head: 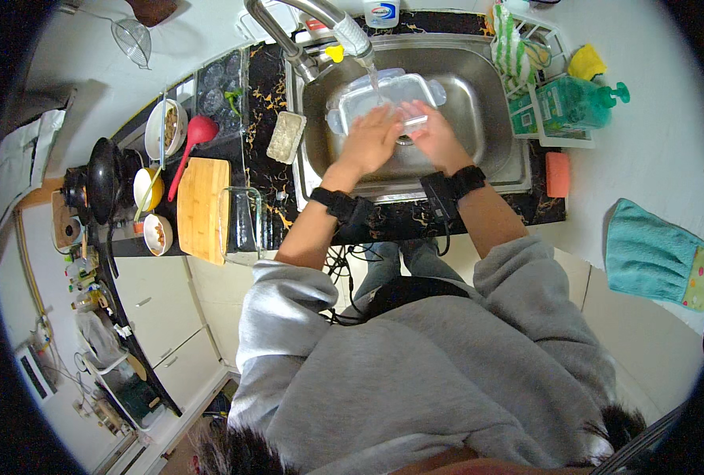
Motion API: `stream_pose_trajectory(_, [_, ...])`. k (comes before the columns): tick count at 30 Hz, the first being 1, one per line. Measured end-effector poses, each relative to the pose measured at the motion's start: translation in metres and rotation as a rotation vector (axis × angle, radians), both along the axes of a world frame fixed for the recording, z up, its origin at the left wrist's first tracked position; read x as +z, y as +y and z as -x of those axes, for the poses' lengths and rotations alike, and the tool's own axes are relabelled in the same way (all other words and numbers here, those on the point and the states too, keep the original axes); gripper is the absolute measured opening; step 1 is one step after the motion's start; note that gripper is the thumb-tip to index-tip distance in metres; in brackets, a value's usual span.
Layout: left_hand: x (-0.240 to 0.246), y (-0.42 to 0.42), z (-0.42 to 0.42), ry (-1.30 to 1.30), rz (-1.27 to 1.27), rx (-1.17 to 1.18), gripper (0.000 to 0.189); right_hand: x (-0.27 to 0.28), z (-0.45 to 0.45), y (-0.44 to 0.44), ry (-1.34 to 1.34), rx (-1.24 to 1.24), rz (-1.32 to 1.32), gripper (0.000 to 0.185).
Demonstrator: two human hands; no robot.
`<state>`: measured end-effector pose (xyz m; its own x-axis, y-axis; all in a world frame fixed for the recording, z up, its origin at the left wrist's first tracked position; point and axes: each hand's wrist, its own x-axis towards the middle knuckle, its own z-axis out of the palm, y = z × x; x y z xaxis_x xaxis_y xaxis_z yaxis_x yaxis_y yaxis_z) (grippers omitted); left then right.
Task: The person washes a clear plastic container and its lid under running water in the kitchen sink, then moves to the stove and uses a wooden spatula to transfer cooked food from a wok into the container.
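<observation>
A clear plastic container lid point(408, 92) with locking flaps is held low in the stainless steel sink point(468, 89). Water runs onto it from the metal faucet point(358, 50), which has a yellow lever. My left hand point(371, 139) lies over the lid's near side, back up, with its fingers pointing toward the stream; whether it grips the lid is hidden. At the near right edge, my right hand point(438, 136) holds the lid by a flap. Black straps with small devices circle both wrists.
Left of the sink are a soap bar or sponge block point(286, 137), a glass dish point(241, 225), a bamboo cutting board point(200, 208), a red ladle point(193, 142) and bowls. On the right stand a green pump bottle point(566, 104), a pink sponge point(557, 174) and a teal towel point(649, 255).
</observation>
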<state>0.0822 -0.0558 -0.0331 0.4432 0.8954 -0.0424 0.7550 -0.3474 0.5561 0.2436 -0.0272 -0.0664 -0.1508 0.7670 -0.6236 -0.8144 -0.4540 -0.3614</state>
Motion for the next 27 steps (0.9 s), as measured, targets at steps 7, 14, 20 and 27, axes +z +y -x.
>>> stream_pose_trajectory(7, [0.008,0.010,-0.005,0.045,0.191,-0.134,0.051,0.015,-0.013,-0.025,-0.636,0.339,-0.445,0.030])
stream_pose_trajectory(14, [0.019,0.006,0.043,0.421,0.100,0.145,0.065,0.008,-0.014,-0.022,-0.213,0.088,-0.130,0.032])
stream_pose_trajectory(20, [0.013,-0.006,0.076,-0.456,0.196,0.591,0.073,0.001,0.018,-0.007,-0.033,0.166,-0.035,0.027])
stream_pose_trajectory(27, [0.047,-0.014,0.096,-0.801,0.163,0.692,0.042,-0.012,0.061,0.010,-0.144,0.291,0.092,0.025])
